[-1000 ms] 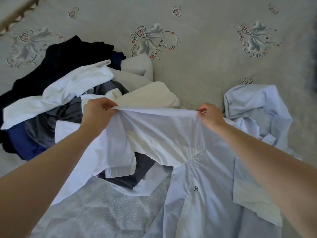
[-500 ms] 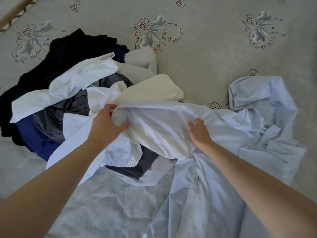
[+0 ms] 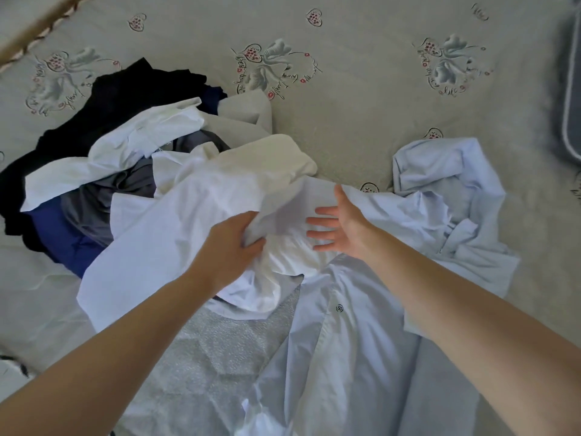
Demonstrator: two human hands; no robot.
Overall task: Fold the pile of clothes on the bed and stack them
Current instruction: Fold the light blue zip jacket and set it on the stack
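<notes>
A pile of clothes (image 3: 103,171) lies on the left of the bed: black, navy, grey and white garments heaped together. A white shirt (image 3: 176,234) drapes over the pile's near side, and my left hand (image 3: 229,250) grips a bunch of its fabric. My right hand (image 3: 339,228) hovers just right of that bunch, fingers spread and straight, holding nothing. A light blue shirt (image 3: 361,335) with a small dark logo spreads under my right arm and crumples toward the right.
The bed (image 3: 361,121) has a grey-green cover printed with flowers and hearts. A wooden edge (image 3: 34,29) runs across the top left corner. A dark grey object with light piping (image 3: 570,99) sits at the right edge.
Both hands held the white shirt stretched between them a second ago. They came together and down, my right hand let go and opened, and my left hand bunched the fabric.
</notes>
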